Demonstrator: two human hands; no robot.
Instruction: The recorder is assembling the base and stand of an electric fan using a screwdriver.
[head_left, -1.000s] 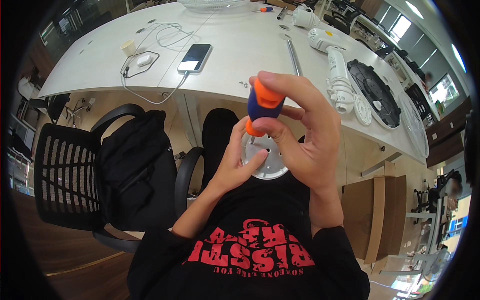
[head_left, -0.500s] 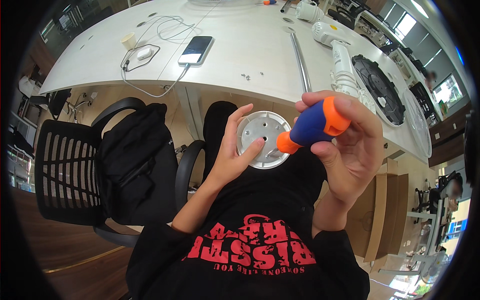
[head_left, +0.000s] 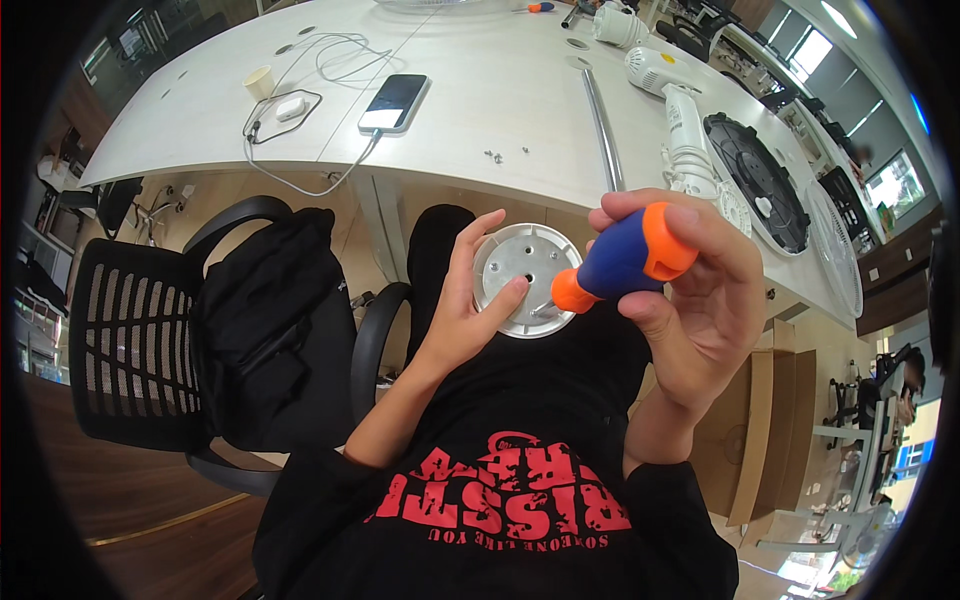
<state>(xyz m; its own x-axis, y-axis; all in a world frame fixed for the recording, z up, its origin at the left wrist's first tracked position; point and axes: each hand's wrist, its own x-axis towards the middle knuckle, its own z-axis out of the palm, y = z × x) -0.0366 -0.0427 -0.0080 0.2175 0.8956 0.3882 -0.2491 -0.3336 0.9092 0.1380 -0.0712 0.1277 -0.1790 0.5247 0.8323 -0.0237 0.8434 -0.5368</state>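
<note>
Well, the round pale metal disc [head_left: 543, 262] is over the person's lap, just off the near edge of the worktop [head_left: 440, 135], maybe because it is easy to look down on it there. The left hand [head_left: 462, 312] is grasping the disc by its left side: the thumb lies flat on top, and one finger points up along the rim, likely so the disc does not wobble. The other fingers are hidden below. The right hand [head_left: 705, 300] is wrapped around the fat blue and orange screwdriver [head_left: 622, 255], thumb under and fingers over, which looks good for twisting. That wrist is bent up, so the tool leans down and left. Its tip meets the disc's lower right part, but is too small to see well. Tiny screws [head_left: 494, 157] lie on the worktop, perhaps there to be handy.
</note>
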